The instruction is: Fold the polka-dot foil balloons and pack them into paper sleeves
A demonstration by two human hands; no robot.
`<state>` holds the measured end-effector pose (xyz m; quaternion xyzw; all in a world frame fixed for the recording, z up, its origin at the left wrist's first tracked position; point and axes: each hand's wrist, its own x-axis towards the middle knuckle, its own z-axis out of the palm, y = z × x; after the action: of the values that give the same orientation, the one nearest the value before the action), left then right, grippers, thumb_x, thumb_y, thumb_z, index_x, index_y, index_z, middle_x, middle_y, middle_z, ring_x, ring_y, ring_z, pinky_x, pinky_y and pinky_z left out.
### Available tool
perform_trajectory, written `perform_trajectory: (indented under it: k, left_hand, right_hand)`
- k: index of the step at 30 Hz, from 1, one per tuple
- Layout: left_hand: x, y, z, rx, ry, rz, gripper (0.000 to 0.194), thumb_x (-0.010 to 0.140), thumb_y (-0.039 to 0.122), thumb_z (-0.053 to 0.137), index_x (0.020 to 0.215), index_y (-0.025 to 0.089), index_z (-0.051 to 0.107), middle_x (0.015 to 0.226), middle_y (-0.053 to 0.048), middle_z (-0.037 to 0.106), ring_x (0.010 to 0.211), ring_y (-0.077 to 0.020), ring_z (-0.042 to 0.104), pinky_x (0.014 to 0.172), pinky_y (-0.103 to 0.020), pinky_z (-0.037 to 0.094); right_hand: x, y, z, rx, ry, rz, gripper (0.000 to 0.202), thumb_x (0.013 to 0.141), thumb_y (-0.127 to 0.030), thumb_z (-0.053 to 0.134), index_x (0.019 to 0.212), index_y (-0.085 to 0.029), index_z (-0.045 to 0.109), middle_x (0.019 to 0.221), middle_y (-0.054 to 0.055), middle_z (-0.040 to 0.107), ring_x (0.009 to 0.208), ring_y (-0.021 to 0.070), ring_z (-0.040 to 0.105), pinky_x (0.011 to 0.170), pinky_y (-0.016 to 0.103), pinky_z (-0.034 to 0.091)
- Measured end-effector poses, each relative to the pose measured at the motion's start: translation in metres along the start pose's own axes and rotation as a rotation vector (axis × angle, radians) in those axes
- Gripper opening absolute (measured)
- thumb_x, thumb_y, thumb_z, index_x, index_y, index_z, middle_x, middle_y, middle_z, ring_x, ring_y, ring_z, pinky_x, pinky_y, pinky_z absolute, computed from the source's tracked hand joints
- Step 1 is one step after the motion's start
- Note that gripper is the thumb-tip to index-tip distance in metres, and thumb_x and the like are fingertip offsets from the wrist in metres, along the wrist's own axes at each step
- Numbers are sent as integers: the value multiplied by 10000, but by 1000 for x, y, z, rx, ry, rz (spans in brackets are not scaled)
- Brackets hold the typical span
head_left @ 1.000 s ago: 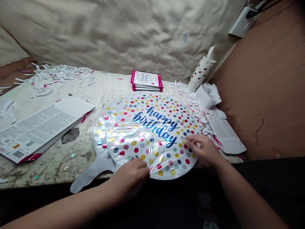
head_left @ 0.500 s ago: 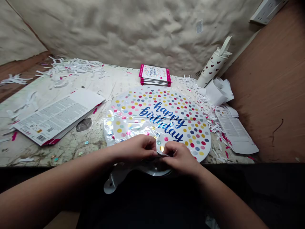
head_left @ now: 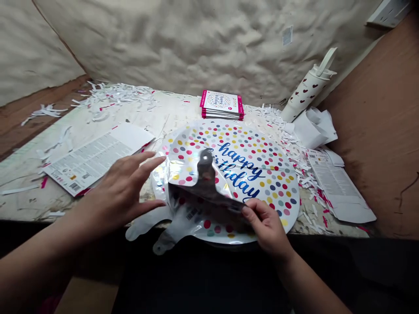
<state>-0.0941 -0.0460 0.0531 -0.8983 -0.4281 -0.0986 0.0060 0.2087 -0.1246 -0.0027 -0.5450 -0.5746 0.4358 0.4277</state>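
Observation:
Flat, round foil balloons (head_left: 275, 174) with coloured dots and blue "happy birthday" lettering lie stacked at the table's front edge. The top one's near edge is lifted and folded over, showing its silvery back and a tail with a hole. My right hand (head_left: 270, 226) pinches that folded edge between thumb and fingers. Off to the left, my left hand (head_left: 126, 187) has its fingers spread, close to the balloons' left rim; whether a fingertip touches the foil I cannot tell. Two more pale tails stick out over the front edge below it.
Printed cards (head_left: 98, 152) lie at left, more cardboard sleeves (head_left: 340, 183) at right. A stack of pink-edged packs (head_left: 221, 104) sits behind the balloons. Shredded paper (head_left: 118, 93) is scattered about. A white bottle with hearts (head_left: 309, 91) stands near crumpled paper (head_left: 316, 126) by the right wall.
My hands, which were together at the balloon's near edge, have moved apart. My left hand has let go and opened; the near edge with its tail has been folded up over the balloon.

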Motion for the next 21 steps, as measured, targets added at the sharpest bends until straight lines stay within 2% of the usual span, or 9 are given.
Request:
perform_trajectory:
  k: [2, 3, 6, 8, 10, 12, 15, 18, 21]
  left_hand:
    - [9, 2, 12, -48, 5, 112, 685, 846, 428, 499, 1385, 108, 225, 1464, -151, 239, 1343, -319, 182, 1071, -512, 151]
    - [13, 4, 22, -74, -41, 168, 596, 871, 398, 470, 1373, 139, 279, 1461, -120, 275, 1352, -302, 178, 1078, -523, 114]
    - [18, 6, 53, -219, -205, 301, 326, 926, 264, 354, 1190, 249, 546, 1332, -27, 495, 1304, -229, 338, 1091, -503, 138]
    - [15, 0, 70, -343, -240, 324, 308, 909, 244, 373, 1101, 266, 614, 1261, -16, 562, 1256, -213, 416, 1076, -448, 249]
    - [11, -6, 79, -415, -220, 310, 298, 879, 253, 426, 1106, 249, 618, 1243, -29, 576, 1254, -221, 419, 1044, -406, 330]
    - [9, -10, 81, -436, -204, 321, 308, 871, 222, 417, 1094, 253, 628, 1239, -21, 580, 1260, -216, 411, 1036, -386, 352]
    - [14, -11, 76, -363, -234, 306, 419, 826, 163, 413, 1206, 261, 562, 1386, -17, 423, 1313, -241, 322, 1058, -417, 317]
    - [23, -20, 70, -241, -284, 231, 654, 741, 169, 466, 1382, 223, 350, 1470, -40, 252, 1345, -289, 228, 1085, -457, 244]
    - [40, -41, 66, -331, -374, 136, 532, 776, 223, 450, 1307, 248, 470, 1386, -15, 424, 1270, -257, 391, 1064, -388, 302]
  right_hand:
    - [-8, -4, 5, -146, -91, -166, 86, 823, -211, 496, 797, -222, 578, 744, 20, 597, 720, 164, 565, 665, 292, 478]
    - [-12, -5, 7, -256, -146, -254, 152, 783, -161, 505, 886, -223, 598, 861, 44, 631, 842, 192, 584, 766, 329, 487]
    - [-25, 10, 2, -640, -208, -346, 642, 651, -52, 465, 1275, -203, 456, 1270, 94, 525, 1200, 265, 449, 998, 438, 394]
    - [-30, 30, -17, -862, -59, -228, 757, 646, -10, 403, 1381, -167, 320, 1357, 113, 450, 1259, 263, 402, 1014, 459, 388]
    - [-32, 51, -47, -1036, 170, -59, 673, 711, 8, 347, 1369, -137, 352, 1307, 147, 502, 1209, 265, 469, 966, 462, 438]
    - [-31, 66, -78, -1155, 267, 7, 581, 767, -13, 348, 1330, -137, 423, 1281, 153, 528, 1211, 282, 467, 975, 495, 416]
    - [-22, 74, -111, -1133, 84, -145, 561, 795, -53, 394, 1332, -209, 429, 1375, 81, 441, 1312, 263, 325, 1065, 531, 267]
    - [-10, 72, -131, -923, -112, -190, 543, 814, -109, 411, 1339, -247, 416, 1412, 48, 389, 1324, 219, 307, 1078, 478, 269]
    - [13, 65, -152, -672, -149, -24, 415, 822, -191, 430, 1210, -245, 564, 1295, 54, 534, 1222, 217, 462, 1028, 427, 355]
